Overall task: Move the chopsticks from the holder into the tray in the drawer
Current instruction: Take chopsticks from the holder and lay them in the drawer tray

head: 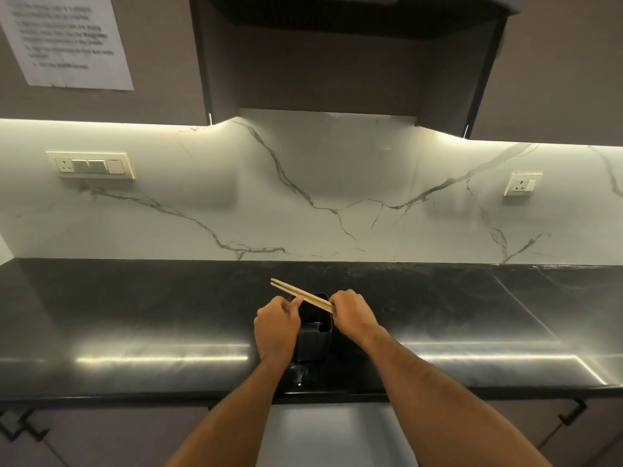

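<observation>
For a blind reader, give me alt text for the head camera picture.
Right hand grips chopsticks above a black holder on a dark counter; left hand touches them. Marble wall behind.

A glossy black tabletop [135, 315] runs along a white marble wall [337, 183] with grey veins, lit by strips under dark upper cabinets [556, 79]. Two socket plates [91, 165] [522, 184] sit on the wall; a printed sheet [67, 38] hangs upper left.
</observation>
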Demonstrator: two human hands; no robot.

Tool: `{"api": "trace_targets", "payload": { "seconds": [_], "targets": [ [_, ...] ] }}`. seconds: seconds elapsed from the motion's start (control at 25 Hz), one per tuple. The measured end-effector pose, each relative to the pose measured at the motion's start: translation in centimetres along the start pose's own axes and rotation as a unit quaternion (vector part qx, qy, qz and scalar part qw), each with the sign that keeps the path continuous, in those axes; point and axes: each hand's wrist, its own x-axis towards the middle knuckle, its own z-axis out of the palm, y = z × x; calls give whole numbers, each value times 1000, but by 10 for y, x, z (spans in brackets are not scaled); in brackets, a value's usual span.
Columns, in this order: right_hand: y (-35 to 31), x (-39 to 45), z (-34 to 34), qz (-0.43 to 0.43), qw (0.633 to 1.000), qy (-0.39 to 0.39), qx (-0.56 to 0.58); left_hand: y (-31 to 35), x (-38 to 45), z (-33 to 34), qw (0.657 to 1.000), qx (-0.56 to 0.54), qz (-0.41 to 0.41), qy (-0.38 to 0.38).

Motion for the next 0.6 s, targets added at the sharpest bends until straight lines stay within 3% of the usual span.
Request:
{"api": "trace_targets", "payload": {
  "seconds": [0.08, 0.2, 0.28, 0.44, 0.6],
  "targets": [
    [3, -12, 1, -10, 999, -12, -50, -9, -9, -8, 984, 68, 160, -33],
    [1, -37, 8, -44, 993, -31, -101, -18, -14, -14, 900, 235, 328, -165],
    [-3, -53, 14, -66, 989, -48, -122, -20, -25, -16, 865, 306, 332, -218],
    [-6, -83, 23, -87, 980, -79, -161, -25, -54, -21, 841, 384, 248, -288],
    [1, -114, 36, -90, 974, -114, -172, -34, -79, -20, 810, 416, 229, -344]
  ]
}}
